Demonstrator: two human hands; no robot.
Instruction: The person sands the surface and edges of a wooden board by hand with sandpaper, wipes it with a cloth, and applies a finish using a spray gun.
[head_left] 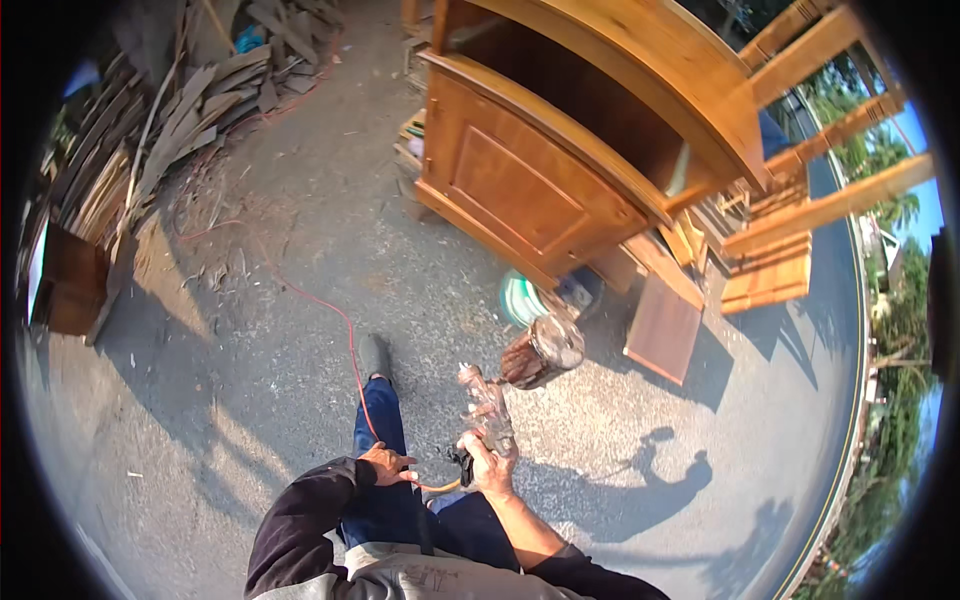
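My right hand (488,464) is wrapped around the handle of a paint-smeared spray gun (487,405). A clear cup (543,352), stained brown inside, sits at the gun's far right side and appears joined to it. A thin red air hose (347,325) runs over the ground to my left hand (387,464), whose fingers are curled on it at my left thigh. Between the two hands, a yellowish length of hose (438,488) leads to the gun's lower end. A varnished wooden cabinet (520,185) stands just beyond the cup.
Scrap wood (190,130) is heaped at the far left, near a brown box (75,278). A green-and-white round container (522,298) stands by the cabinet's base. Wooden boards (664,328) and slatted furniture (768,275) stand at the right, beside a road edge.
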